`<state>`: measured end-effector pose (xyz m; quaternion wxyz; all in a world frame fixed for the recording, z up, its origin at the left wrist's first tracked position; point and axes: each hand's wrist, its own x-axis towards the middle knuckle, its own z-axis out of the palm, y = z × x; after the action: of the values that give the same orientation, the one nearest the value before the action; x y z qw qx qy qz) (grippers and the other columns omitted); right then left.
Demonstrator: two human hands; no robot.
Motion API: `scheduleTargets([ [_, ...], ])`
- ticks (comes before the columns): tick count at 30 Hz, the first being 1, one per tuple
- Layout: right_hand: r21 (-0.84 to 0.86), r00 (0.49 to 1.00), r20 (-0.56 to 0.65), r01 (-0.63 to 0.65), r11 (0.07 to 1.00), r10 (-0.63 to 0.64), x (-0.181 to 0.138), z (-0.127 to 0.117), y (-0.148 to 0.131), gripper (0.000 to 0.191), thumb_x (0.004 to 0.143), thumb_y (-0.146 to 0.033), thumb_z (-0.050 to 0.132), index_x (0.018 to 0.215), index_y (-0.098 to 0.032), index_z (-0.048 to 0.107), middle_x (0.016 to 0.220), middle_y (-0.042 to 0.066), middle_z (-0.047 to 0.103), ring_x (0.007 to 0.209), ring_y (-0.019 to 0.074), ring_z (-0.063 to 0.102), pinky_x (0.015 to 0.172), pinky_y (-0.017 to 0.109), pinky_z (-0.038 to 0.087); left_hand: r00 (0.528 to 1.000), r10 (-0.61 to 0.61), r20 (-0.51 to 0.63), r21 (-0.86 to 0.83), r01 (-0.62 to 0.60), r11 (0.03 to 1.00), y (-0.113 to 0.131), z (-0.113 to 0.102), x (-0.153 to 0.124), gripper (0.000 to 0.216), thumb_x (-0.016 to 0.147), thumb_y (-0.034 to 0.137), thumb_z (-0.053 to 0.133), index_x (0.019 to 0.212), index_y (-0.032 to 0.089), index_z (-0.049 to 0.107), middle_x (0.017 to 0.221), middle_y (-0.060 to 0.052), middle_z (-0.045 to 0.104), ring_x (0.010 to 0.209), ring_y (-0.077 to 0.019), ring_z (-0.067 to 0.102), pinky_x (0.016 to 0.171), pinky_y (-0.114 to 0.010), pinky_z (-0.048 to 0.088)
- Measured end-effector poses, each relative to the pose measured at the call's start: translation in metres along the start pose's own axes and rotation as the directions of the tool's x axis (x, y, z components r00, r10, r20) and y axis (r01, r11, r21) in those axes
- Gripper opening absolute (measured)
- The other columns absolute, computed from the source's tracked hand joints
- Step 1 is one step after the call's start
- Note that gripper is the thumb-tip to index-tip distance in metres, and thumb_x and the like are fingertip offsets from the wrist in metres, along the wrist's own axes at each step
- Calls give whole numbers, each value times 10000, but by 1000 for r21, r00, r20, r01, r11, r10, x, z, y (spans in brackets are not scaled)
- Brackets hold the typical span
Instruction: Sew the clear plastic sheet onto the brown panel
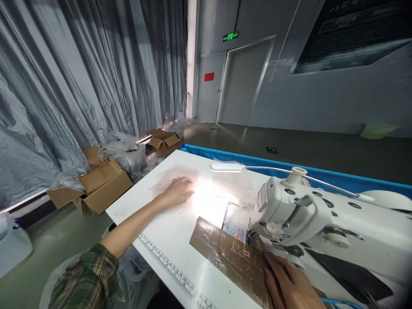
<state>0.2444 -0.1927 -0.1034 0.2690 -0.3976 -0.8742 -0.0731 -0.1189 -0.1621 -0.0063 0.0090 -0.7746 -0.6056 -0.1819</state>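
Note:
My left hand (177, 192) lies on the white tabletop (167, 244), palm down with its fingers stretched out. A faint greyish-pink patch surrounds it; whether that is shadow or thin cloth I cannot tell. At the lower right, my right hand (291, 281) rests at the near end of a brown, tape-covered strip (225, 246), just in front of the sewing machine (299, 214). Its fingers are extended side by side, with the tips partly hidden. The metal needle plate (233, 221), bearing small red marks, shows beside the strip. Bright lamp glare washes out the surface between the hands.
A white lamp on a bent stalk (228, 167) reaches over the table. Printed ruler markings (170, 268) follow the near edge. Blue sheeting (206, 151) lines the far side. Open cardboard boxes (104, 184) and clear plastic wrap (125, 150) are on the floor at left, by grey curtains.

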Motion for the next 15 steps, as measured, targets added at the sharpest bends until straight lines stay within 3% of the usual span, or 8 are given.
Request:
scheduleTargets([
  [5, 10, 995, 43, -92, 996, 91, 5, -8, -9, 424, 945, -388, 361, 1172, -162, 638, 1075, 155, 650, 904, 273, 671, 801, 418, 582, 986, -138, -95, -97, 129, 987, -31, 0, -14, 126, 841, 237, 607, 815, 146, 691, 907, -63, 685, 876, -210, 659, 824, -344, 528],
  [8, 20, 984, 56, -168, 986, 166, 8, -12, -13, 434, 943, -400, 353, 1138, -155, 654, 1055, 150, 657, 844, 260, 680, 746, 400, 588, 974, -160, -161, -157, 135, 978, -30, -3, -16, 205, 875, 266, 567, 764, 169, 709, 921, -46, 690, 866, -203, 662, 851, -367, 518],
  [12, 42, 967, 98, -239, 970, 234, 9, -13, -14, 427, 928, -400, 359, 1133, -176, 660, 1081, 145, 652, 890, 266, 674, 784, 403, 576, 960, -145, -238, -223, 92, 971, -14, -11, -18, 311, 904, 254, 515, 669, 167, 700, 1045, -63, 686, 943, -206, 654, 911, -374, 497],
  [15, 50, 952, 112, -293, 955, 286, 10, -11, -15, 428, 920, -397, 363, 1148, -182, 655, 1096, 148, 644, 923, 272, 664, 817, 414, 561, 979, -33, -203, -280, -25, 960, 16, -6, -23, 302, 887, 197, 532, 627, 170, 685, 903, -34, 720, 844, -155, 672, 833, -276, 522],
])
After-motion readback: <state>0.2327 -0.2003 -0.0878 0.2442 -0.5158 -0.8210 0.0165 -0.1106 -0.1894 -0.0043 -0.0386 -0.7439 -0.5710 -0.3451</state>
